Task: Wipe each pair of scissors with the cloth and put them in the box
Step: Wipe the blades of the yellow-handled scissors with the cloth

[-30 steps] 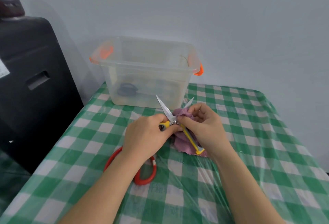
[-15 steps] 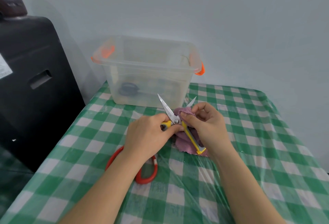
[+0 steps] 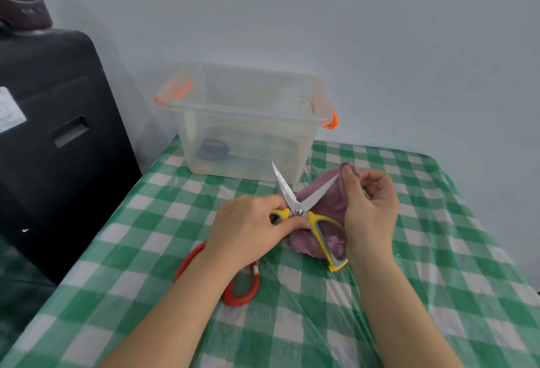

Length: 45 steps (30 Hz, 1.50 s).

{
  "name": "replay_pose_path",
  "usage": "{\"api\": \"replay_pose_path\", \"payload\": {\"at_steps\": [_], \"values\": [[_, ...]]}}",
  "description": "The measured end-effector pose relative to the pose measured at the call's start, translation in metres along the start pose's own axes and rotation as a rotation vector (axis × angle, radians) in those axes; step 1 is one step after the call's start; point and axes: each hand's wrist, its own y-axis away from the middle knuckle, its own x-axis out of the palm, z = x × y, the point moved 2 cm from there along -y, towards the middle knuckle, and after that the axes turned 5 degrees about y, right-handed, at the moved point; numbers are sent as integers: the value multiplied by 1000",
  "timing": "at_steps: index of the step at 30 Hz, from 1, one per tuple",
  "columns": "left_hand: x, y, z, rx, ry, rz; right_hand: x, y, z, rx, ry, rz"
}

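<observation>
Yellow-handled scissors (image 3: 304,207) are held with their blades spread apart above the table. My left hand (image 3: 248,227) grips one yellow handle. My right hand (image 3: 369,207) pinches a purple cloth (image 3: 324,201) around the tip of the right blade; the cloth hangs down behind the other handle. A clear plastic box (image 3: 245,122) with orange latches stands behind, with dark-handled scissors (image 3: 211,148) seen through its wall. Red-handled scissors (image 3: 242,288) lie on the table under my left forearm, partly hidden.
The table carries a green-and-white checked cloth (image 3: 438,265) under clear plastic. A black case (image 3: 52,139) stands close against the table's left edge. A pale wall rises right behind the box.
My right hand has slid the cloth from near the pivot out along the right blade to its tip. The left hand keeps its hold on the handle.
</observation>
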Motion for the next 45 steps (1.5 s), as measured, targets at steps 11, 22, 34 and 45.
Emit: {"api": "replay_pose_path", "payload": {"at_steps": [11,22,34,45], "values": [[-3,-3,4,-151,94,-56,6,6,11,-196,154,247],[0,0,3,-97,81,26,-4,-3,7,-135,5,14],[-4,-3,6,-156,93,36,-3,-4,2,-167,177,83],[-9,-6,10,-272,217,-62,10,7,-4,-254,275,440]]}}
